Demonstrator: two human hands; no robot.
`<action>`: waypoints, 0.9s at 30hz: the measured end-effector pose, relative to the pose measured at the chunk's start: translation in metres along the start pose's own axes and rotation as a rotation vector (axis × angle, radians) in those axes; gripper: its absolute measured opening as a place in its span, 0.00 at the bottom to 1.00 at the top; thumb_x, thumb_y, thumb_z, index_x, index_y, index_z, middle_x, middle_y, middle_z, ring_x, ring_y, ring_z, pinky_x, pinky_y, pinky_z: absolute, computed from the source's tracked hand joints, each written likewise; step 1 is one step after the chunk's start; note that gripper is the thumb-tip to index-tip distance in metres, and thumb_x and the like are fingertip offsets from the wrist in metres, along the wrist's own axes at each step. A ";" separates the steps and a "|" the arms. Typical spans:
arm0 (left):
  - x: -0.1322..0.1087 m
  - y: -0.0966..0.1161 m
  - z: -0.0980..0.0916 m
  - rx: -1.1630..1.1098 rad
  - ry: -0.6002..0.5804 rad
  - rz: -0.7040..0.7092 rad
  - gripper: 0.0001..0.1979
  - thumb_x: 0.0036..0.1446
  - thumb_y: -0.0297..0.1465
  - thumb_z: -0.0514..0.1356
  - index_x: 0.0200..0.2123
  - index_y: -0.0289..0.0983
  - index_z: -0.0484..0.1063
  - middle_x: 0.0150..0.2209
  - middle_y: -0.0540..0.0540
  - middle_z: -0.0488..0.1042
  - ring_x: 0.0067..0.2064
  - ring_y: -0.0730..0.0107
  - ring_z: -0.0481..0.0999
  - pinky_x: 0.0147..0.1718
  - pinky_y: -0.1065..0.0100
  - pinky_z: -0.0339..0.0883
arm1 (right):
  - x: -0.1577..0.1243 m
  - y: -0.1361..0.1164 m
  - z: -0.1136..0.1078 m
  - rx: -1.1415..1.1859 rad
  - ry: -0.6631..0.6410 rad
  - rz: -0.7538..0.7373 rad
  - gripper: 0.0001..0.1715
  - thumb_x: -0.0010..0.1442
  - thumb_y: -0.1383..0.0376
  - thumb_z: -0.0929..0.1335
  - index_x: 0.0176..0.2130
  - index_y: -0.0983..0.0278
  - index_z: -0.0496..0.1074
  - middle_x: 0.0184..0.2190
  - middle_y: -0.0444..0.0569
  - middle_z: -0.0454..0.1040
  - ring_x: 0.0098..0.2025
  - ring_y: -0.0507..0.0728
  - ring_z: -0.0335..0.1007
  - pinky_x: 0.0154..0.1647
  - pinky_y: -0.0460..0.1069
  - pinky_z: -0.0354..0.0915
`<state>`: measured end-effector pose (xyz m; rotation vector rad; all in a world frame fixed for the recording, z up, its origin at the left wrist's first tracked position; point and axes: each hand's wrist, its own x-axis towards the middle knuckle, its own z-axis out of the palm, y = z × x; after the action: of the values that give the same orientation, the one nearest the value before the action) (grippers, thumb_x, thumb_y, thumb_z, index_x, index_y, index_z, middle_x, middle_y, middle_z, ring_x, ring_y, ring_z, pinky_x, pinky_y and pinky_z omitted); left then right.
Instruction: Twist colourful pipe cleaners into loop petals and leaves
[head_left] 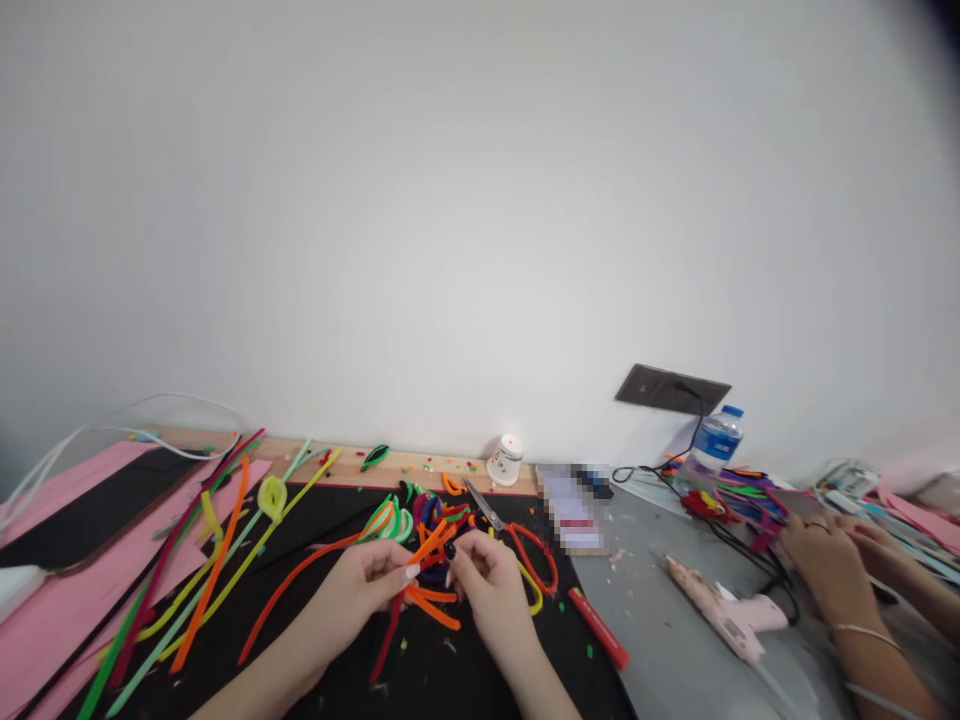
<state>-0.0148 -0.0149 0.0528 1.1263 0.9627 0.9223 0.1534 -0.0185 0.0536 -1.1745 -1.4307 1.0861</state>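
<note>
Low in the middle, my left hand [364,590] pinches a bunch of orange pipe cleaners [433,606] between thumb and fingers. My right hand [491,585] is closed at the other side of the same bunch, its fingertips pressed together near the orange strands. A dark red pipe cleaner [386,640] hangs down beside the bunch. Just behind my hands lie bent green, white and orange pipe cleaner loops [386,520]. Scissors [491,510] with red handles rest to the right of them. One long orange-red pipe cleaner [281,575] curves left of my left hand.
Loose pipe cleaners [217,570] and pink sheets [45,650] cover the left side. A white cup [505,460] stands by the wall. To the right lie a red tube [598,628], a pink glue gun [720,605] and a water bottle [712,445]. Another person's hands [829,565] work at far right.
</note>
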 end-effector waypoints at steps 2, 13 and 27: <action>0.000 0.001 0.000 0.010 0.003 0.002 0.12 0.43 0.38 0.64 0.21 0.36 0.68 0.18 0.55 0.66 0.22 0.74 0.63 0.24 0.74 0.55 | -0.001 -0.002 0.000 -0.022 0.026 -0.017 0.09 0.55 0.64 0.64 0.24 0.65 0.65 0.18 0.41 0.64 0.19 0.49 0.57 0.21 0.44 0.53; 0.002 -0.003 0.000 0.023 -0.023 0.016 0.11 0.45 0.38 0.64 0.25 0.34 0.72 0.20 0.53 0.68 0.23 0.73 0.65 0.23 0.74 0.54 | 0.003 0.004 -0.001 0.171 -0.013 0.095 0.15 0.54 0.60 0.65 0.22 0.64 0.59 0.14 0.38 0.59 0.16 0.47 0.50 0.18 0.43 0.48; 0.001 0.001 -0.002 -0.052 0.131 0.029 0.11 0.41 0.38 0.66 0.24 0.35 0.74 0.21 0.52 0.71 0.24 0.70 0.68 0.26 0.73 0.61 | 0.005 0.003 -0.004 0.156 0.053 0.081 0.15 0.54 0.57 0.65 0.23 0.64 0.62 0.15 0.39 0.60 0.16 0.47 0.49 0.17 0.43 0.46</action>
<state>-0.0165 -0.0134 0.0531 1.0480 1.0250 1.0490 0.1578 -0.0132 0.0517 -1.1487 -1.2439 1.1912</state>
